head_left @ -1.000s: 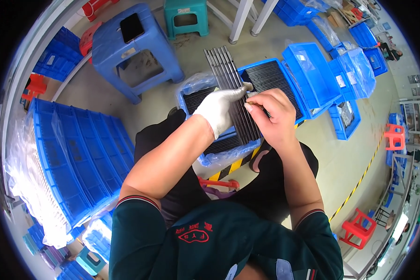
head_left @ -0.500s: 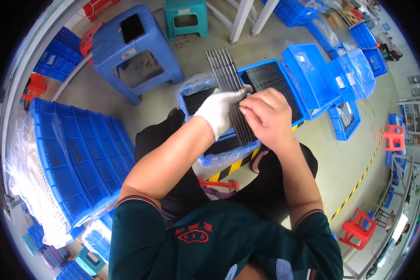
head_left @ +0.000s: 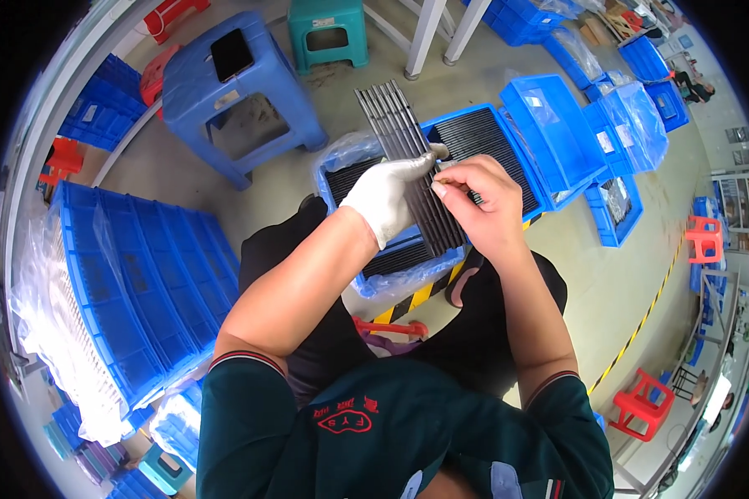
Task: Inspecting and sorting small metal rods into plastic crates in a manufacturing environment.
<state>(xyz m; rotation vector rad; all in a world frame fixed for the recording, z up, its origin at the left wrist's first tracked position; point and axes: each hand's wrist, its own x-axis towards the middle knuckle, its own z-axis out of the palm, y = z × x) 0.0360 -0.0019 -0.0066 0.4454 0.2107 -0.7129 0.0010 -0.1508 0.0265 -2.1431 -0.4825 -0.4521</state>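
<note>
My left hand [head_left: 384, 198], in a white glove, grips a flat row of several long dark metal rods [head_left: 391, 125]. They slant from upper left to lower right, with the thumb lying across them. My bare right hand [head_left: 493, 208] is at the right edge of the row, thumb and forefinger pinched together. What sits in the pinch is too small to make out; small dark bits show under the curled fingers. Below the hands are two blue bins of similar dark rods: a plastic-lined bin [head_left: 404, 287] at left, partly covered by the row, and another bin [head_left: 534, 176] at right.
A blue stool [head_left: 270, 62] with a black phone [head_left: 231, 55] stands ahead at left, beside a green stool [head_left: 329, 33]. Stacked blue crates [head_left: 141, 283] rise at my left. An empty blue bin [head_left: 553, 133] and plastic-wrapped bins [head_left: 637, 129] are at right, red stools [head_left: 643, 405] farther off.
My right hand has turned slightly, its fingers opening from a tighter curl into a thumb-and-forefinger pinch at the rods' edge. The rods' top end has shifted a little left.
</note>
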